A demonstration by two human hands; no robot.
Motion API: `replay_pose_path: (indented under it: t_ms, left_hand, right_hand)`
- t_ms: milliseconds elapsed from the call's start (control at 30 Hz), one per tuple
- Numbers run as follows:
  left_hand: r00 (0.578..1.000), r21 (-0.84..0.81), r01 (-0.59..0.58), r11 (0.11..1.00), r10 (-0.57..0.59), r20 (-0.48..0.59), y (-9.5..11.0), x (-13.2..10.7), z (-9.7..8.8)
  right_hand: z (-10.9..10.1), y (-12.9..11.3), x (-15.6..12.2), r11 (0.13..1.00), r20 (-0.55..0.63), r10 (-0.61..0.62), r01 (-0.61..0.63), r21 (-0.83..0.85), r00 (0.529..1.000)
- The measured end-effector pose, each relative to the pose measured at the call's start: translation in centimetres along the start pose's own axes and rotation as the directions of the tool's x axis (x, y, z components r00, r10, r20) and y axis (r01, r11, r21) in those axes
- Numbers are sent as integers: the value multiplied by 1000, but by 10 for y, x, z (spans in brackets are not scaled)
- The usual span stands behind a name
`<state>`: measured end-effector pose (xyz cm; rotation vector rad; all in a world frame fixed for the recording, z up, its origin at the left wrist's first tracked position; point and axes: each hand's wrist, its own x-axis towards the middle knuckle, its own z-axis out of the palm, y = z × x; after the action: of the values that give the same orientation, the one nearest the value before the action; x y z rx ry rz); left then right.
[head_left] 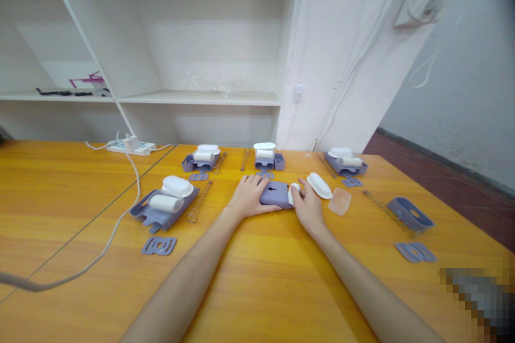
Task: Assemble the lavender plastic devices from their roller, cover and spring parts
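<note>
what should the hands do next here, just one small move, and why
Probably ease the white piece into line with the purple housing, using the right hand: it holds the piece at the housing's right end, while the left hand holds the housing from the other side.

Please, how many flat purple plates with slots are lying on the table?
5 flat purple plates: one front left, one back left, one back middle, just beyond the left hand, one back right, one front right. Others may be hidden from view.
</note>
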<state>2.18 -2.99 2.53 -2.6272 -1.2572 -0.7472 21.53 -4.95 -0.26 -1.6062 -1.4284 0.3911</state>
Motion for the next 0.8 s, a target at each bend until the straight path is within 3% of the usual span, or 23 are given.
replay_pose_path:
  t_ms: [800]
  left_hand:
    - [994, 33, -52, 998, 55, -93, 0, 0, 0]
  right_hand:
    - [-6, -7, -3, 977, 215, -77, 117, -180, 974]
